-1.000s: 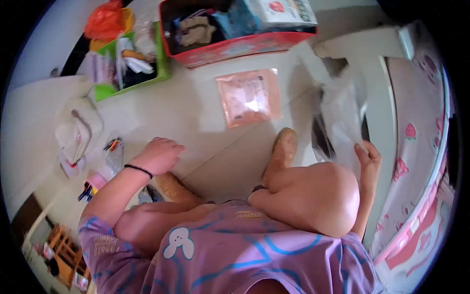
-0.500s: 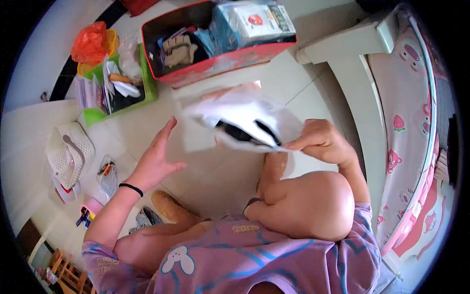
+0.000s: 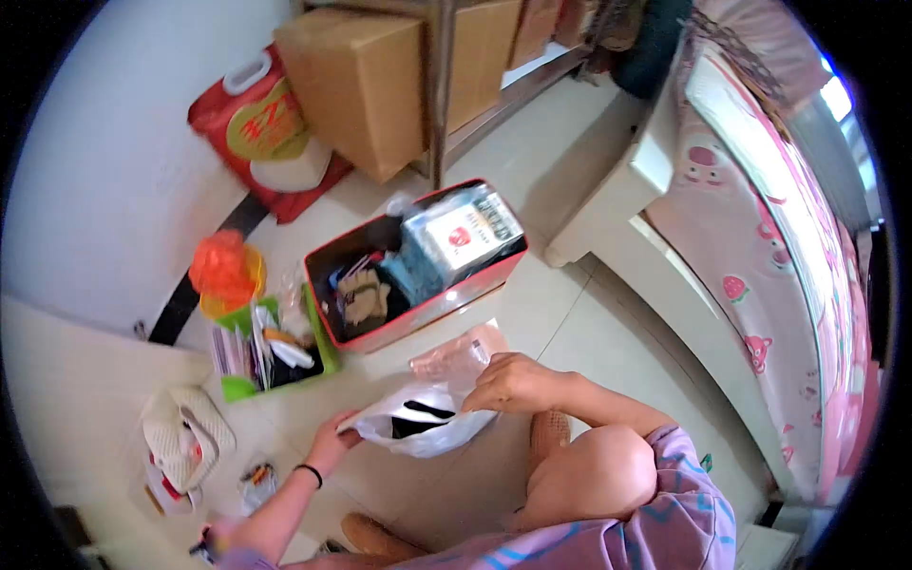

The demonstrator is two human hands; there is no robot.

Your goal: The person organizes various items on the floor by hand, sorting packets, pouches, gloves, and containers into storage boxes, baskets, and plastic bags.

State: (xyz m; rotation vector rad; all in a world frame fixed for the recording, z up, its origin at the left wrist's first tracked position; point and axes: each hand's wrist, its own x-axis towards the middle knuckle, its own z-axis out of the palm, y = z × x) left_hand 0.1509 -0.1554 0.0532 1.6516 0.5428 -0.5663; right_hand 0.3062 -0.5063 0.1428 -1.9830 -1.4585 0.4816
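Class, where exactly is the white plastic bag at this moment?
In the head view, the white plastic bag is just below the middle, between the left hand and right hand, on the near side of the pink packet.

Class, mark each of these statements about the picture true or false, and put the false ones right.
1. Both the left hand and the right hand are at the white bag. True.
2. The black band is on the right wrist. False: the black band is on the left wrist.
3. Something dark shows in the white bag's open mouth. True.
4. The red box is covered by a closed lid. False: the red box is open, and things show inside it.
5. The green box stands next to the red box. True.
6. The orange bag lies on the bed. False: the orange bag is at the yellow bin.
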